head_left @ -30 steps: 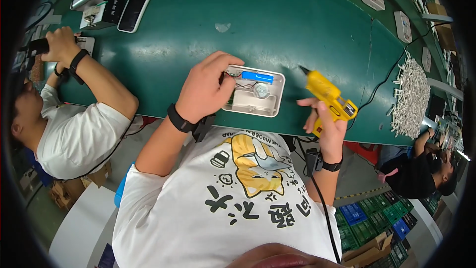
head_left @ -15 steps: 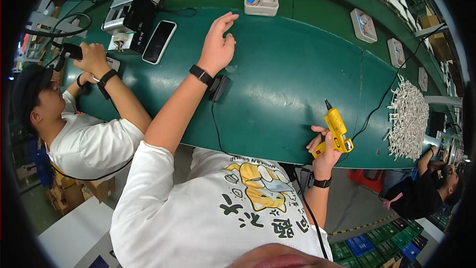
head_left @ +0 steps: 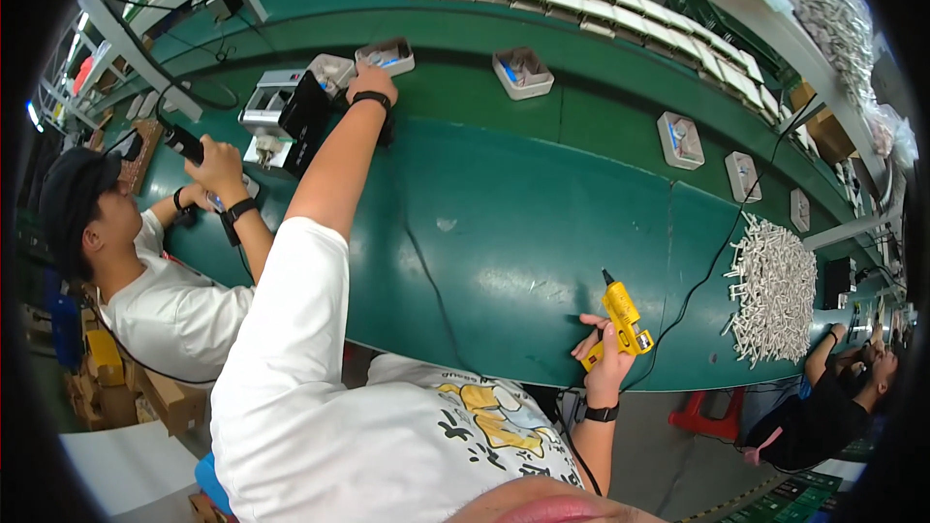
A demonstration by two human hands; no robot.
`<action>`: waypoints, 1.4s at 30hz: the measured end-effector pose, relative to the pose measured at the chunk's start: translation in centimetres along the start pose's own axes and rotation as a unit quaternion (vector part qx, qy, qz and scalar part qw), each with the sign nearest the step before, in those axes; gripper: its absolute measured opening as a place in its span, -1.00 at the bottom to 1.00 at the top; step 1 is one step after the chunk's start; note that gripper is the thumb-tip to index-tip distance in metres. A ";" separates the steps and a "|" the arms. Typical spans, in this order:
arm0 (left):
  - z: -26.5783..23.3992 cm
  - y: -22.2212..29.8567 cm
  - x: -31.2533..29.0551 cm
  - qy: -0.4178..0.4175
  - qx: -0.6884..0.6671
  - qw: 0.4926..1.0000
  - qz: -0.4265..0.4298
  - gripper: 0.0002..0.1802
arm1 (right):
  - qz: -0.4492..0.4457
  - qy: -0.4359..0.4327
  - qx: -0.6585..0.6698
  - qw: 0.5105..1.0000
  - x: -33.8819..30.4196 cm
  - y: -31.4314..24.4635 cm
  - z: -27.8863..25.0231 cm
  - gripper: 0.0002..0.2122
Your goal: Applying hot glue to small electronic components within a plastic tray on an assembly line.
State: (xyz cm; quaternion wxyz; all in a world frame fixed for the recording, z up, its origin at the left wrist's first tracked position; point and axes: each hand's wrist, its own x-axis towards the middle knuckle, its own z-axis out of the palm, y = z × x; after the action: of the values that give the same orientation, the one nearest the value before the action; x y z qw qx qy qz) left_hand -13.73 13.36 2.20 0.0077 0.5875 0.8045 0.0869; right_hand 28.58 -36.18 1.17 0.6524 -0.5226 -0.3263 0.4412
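Observation:
My left hand [head_left: 376,85] is stretched far out to the back left, its curled fingers at the near left corner of a white plastic box [head_left: 399,65]. Small parts, some blue, lie inside that box; my fingertips are partly hidden there. Near the front edge of the green table [head_left: 504,223], my right hand [head_left: 608,356] is wrapped round the handle of a yellow hot glue gun [head_left: 622,310]. The gun's dark nozzle points up and away from me, above the tabletop. A black cord [head_left: 712,257] runs from beside it toward the back right.
More white boxes [head_left: 523,76] with small parts stand along the green strip behind the table. A heap of small white pieces [head_left: 772,291] lies at the right. A black and silver machine [head_left: 291,116] stands left of my arm. A co-worker [head_left: 170,281] sits close on my left.
My left hand has moved forward and left from above the table to the white box. My right hand still holds the glue gun. The view has tilted up, and my arm now covers the phone.

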 end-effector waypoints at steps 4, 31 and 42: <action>-2.0 0.0 -0.9 0.039 0.070 0.988 0.130 -0.27 | 0.005 0.005 0.004 1.000 -0.1 -0.3 0.3 -0.81; -4.1 -0.8 -3.2 -0.004 -0.001 0.934 0.357 -0.70 | 0.021 0.011 0.026 0.999 0.2 -0.5 2.4 -0.82; -9.9 4.2 -21.1 -0.038 -0.231 0.791 0.566 -0.77 | 0.030 0.022 0.021 0.999 0.2 -0.6 2.4 -0.80</action>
State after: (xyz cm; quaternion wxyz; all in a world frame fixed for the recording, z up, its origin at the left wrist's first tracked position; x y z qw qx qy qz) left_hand -4.34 -6.69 10.71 0.1231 0.9211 0.2834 0.2368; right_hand 26.61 -35.07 2.29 0.6570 -0.5278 -0.2865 0.4558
